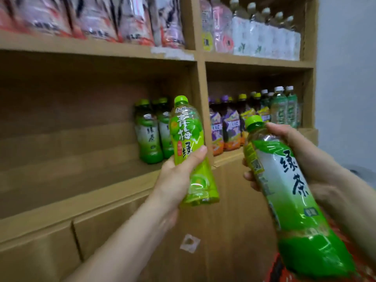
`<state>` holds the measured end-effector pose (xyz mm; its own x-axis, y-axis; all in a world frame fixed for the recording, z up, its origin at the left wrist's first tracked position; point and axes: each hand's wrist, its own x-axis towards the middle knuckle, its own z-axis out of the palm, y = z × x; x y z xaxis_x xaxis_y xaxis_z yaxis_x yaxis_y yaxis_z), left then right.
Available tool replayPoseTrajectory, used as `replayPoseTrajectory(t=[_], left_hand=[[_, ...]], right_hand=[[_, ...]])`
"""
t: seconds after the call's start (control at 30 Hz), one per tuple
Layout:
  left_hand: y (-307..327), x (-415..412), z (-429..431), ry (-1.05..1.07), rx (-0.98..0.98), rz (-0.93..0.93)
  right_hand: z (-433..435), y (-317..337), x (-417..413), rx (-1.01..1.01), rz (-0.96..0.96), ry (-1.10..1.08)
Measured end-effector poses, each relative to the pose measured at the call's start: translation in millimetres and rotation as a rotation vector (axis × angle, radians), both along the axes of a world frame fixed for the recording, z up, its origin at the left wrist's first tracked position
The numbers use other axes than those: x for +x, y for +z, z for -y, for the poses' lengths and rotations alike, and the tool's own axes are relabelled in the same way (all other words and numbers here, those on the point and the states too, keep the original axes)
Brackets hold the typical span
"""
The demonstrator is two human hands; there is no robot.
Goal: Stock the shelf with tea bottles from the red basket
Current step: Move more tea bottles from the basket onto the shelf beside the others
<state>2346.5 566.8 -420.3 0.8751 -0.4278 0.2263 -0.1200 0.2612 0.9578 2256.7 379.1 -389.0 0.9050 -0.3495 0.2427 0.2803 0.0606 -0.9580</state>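
- The plum tea bottle (186, 127) is upright in front of the shelf (71, 184), with my left hand (177, 176) curled round it.
- My right hand (305, 151) grips the green tea bottle (284, 180), tilted and lower.
- I'd set the plum one upright beside the two stocked bottles (151, 135), label out.

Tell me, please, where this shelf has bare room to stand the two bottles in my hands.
The left bay's board is bare from its left end up to the two green bottles standing by the divider. The right bay is crowded with mixed bottles, and the shelf above with packets.
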Motion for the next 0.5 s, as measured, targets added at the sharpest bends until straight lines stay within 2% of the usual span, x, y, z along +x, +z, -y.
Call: replayPoseTrajectory(t=[0.1,0.27,0.5], left_hand=[[11.1,31.0,-46.4,0.116,-0.008,0.024],[21.9,58.4,-106.0,0.143,-0.057,0.059],[22.9,96.0,-151.0,0.299,0.041,0.103]], right_hand=[[-43.4,26.0,33.0,0.089,0.03,0.109],[-102.4,55.2,97.6,0.024,0.404,-0.225],[-158.9,47.0,168.2,-0.084,0.441,-0.254]])
